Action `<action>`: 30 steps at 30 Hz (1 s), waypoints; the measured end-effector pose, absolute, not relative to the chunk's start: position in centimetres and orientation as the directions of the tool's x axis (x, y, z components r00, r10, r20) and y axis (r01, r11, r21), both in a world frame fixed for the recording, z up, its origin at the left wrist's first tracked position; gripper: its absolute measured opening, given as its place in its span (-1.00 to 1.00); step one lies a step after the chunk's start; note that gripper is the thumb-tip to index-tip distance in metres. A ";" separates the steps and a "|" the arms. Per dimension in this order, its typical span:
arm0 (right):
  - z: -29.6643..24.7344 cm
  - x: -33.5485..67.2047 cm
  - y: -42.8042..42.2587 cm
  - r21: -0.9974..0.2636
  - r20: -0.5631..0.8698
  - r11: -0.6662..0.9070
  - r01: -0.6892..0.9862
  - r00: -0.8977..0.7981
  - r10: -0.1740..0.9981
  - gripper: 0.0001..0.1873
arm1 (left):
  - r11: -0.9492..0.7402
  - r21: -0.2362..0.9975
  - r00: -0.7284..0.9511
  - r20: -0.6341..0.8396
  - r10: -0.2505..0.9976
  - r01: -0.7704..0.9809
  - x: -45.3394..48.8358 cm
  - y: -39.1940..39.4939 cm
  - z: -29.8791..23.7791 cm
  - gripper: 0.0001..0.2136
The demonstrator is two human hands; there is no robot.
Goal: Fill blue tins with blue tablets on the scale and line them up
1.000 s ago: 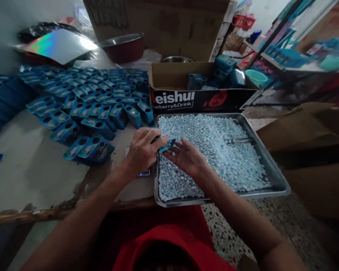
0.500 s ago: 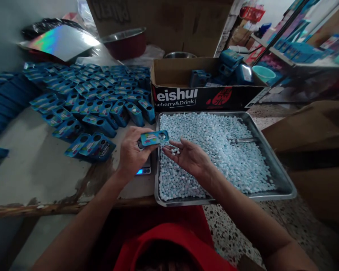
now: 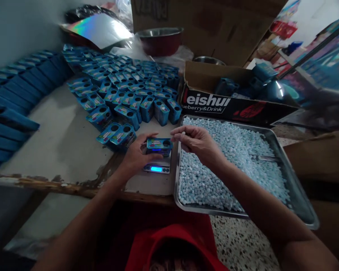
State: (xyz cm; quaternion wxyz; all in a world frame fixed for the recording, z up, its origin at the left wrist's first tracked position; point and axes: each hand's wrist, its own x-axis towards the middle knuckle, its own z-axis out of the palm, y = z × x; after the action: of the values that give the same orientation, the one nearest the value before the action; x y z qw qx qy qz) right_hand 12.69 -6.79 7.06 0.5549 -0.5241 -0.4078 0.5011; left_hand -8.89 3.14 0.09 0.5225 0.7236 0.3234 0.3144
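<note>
The blue box [image 3: 159, 148] sits on or just above the scale [image 3: 158, 168], left hand [image 3: 137, 152] gripping its long sides, the best hold; it seems light, stiff. Right of the scale, the right hand [image 3: 196, 142] pinches 1 pellet [image 3: 183, 133].

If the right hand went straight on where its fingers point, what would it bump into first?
The right hand would probably meet the blue container in the left hand, though any gap is hard to judge.

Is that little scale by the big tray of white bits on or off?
On. The scale's small display glows bright blue, though its numbers are too blurred to read.
</note>
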 end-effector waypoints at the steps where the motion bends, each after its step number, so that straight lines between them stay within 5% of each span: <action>1: 7.4 12.4 -6.2 -0.998 -0.048 -0.040 -0.053 0.163 0.985 -0.78 | -0.294 0.945 0.579 0.161 0.799 0.144 -9.4 3.1 0.1 -0.27; 5: 7.9 11.3 -5.1 -0.991 -0.083 -0.095 0.098 0.124 0.989 -0.79 | -0.432 0.883 0.522 0.284 0.804 0.185 -12.1 3.2 0.2 -0.39; 12: 7.4 10.3 -5.7 -0.986 -0.126 -0.137 0.098 0.105 0.986 -0.73 | -0.518 0.833 0.527 0.356 0.772 0.196 -14.3 2.8 1.4 -0.61; 24: 7.3 10.0 -6.2 -0.958 -0.017 -0.038 0.285 0.076 0.997 -0.62 | -0.475 0.859 0.487 0.336 0.806 0.193 -13.9 2.6 2.1 -0.63; 30: 8.0 13.6 -6.2 -1.000 0.006 0.015 -0.021 0.363 0.932 -0.76 | -0.506 0.844 0.485 0.373 0.791 0.176 -13.4 2.7 2.7 -0.64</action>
State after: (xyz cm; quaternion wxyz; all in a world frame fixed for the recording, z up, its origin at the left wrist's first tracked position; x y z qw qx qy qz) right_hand 13.57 -6.21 8.03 0.5922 -0.5751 -0.3959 0.4022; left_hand -13.39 2.70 2.69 0.3854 0.7707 0.3137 0.3989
